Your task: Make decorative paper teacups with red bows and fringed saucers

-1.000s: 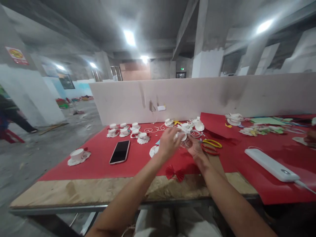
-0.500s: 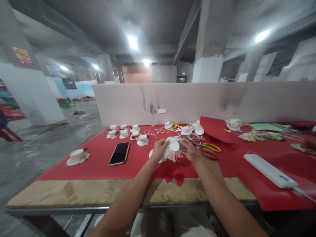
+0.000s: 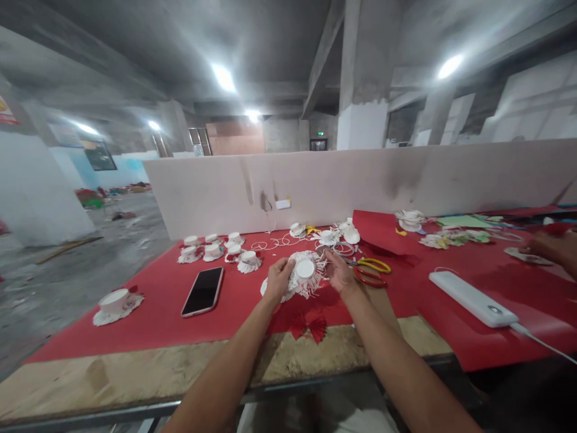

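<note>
A white fringed paper cup (image 3: 305,270), base up with its cut strips spread round it, is held above the red table covering. My left hand (image 3: 280,278) grips its left edge, thumb on top. At the right side of the fringe, my right hand (image 3: 339,270) pinches with bent fingers; the exact strip is hard to make out. Partly beneath the cup and my left hand lies another white frilled piece (image 3: 287,294). A red pleated paper bow (image 3: 309,325) lies just in front. Scissors (image 3: 372,270) with yellow and red handles rest beside my right hand.
A phone (image 3: 202,291) and several white frilled cups (image 3: 249,260) lie to the left. A white power bank (image 3: 473,297) with a cable sits right. Another person's hand (image 3: 556,246) is at the far right. A pale upright board (image 3: 360,180) borders the table's back.
The view has turned slightly right, so things shift left. My right hand has drawn a little away from the cup's middle; my left hand keeps its grip.
</note>
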`<state>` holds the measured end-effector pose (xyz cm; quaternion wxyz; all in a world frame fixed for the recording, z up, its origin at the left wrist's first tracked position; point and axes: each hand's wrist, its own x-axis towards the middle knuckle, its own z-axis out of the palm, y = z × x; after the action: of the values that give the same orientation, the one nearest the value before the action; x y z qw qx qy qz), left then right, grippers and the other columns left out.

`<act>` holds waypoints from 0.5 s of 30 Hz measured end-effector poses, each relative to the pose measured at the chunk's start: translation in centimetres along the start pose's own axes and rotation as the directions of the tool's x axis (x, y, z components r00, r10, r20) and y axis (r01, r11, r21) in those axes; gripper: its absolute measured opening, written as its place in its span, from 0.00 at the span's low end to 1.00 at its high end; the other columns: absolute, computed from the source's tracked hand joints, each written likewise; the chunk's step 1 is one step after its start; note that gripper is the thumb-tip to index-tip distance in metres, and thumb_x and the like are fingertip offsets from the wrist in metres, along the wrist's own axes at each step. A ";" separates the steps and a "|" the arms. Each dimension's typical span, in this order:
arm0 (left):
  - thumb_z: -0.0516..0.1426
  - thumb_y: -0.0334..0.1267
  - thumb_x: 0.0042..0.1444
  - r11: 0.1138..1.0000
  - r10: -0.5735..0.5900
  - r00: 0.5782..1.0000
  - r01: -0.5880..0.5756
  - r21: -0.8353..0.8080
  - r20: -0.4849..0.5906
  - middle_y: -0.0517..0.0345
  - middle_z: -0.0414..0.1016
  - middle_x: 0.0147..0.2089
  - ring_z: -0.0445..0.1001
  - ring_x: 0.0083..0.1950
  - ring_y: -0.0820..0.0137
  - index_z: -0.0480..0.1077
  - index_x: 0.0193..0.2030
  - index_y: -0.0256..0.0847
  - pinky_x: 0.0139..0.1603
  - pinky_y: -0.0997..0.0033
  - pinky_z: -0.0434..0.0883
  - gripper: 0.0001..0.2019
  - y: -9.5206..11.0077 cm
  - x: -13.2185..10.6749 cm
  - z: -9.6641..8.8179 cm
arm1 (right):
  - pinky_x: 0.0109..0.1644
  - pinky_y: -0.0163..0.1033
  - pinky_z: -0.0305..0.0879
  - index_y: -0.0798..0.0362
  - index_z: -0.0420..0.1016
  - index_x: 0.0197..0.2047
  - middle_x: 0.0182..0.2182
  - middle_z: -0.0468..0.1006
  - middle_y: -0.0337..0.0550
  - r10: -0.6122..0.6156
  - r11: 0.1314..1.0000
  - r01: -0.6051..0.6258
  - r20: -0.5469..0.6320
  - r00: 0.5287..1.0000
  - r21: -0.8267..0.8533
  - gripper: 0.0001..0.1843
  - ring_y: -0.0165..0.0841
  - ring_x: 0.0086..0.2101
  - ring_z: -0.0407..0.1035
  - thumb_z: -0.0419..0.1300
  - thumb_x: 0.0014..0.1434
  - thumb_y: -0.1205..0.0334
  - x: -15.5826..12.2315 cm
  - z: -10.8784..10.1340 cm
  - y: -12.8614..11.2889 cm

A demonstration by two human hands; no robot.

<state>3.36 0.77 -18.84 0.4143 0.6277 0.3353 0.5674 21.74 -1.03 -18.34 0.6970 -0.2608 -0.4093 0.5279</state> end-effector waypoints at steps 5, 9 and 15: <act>0.57 0.52 0.51 1.000 -0.007 1.000 0.007 -0.001 0.009 0.66 0.57 0.22 0.54 0.23 0.78 0.64 0.26 0.37 0.23 0.78 0.52 0.17 0.0 0.0 0.0 | 0.30 0.35 0.64 0.51 0.75 0.37 0.32 0.77 0.39 0.062 0.996 -0.058 0.058 0.996 -0.062 0.18 0.30 0.28 0.69 0.69 0.42 0.53 -0.2 0.2 -0.5; 0.57 0.52 0.50 1.000 -0.018 1.000 0.018 0.013 0.010 0.67 0.56 0.20 0.53 0.22 0.78 0.64 0.25 0.37 0.22 0.77 0.51 0.17 0.2 -0.1 0.2 | 0.35 0.37 0.64 0.53 0.75 0.30 0.25 0.76 0.39 0.039 0.989 -0.032 0.048 0.998 -0.141 0.17 0.31 0.27 0.68 0.71 0.38 0.54 0.0 0.5 0.2; 0.57 0.51 0.50 1.000 -0.020 1.000 0.020 0.022 0.001 0.68 0.51 0.19 0.49 0.21 0.79 0.62 0.23 0.38 0.21 0.77 0.48 0.18 0.8 -0.4 0.5 | 0.34 0.36 0.59 0.53 0.74 0.26 0.24 0.73 0.36 -0.107 0.948 0.095 -0.022 0.994 -0.303 0.15 0.29 0.27 0.63 0.67 0.44 0.50 0.7 0.1 1.0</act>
<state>3.73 0.01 -18.29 0.4133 0.6290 0.3478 0.5591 21.24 -0.08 -18.87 0.6830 -0.3528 -0.4843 0.4178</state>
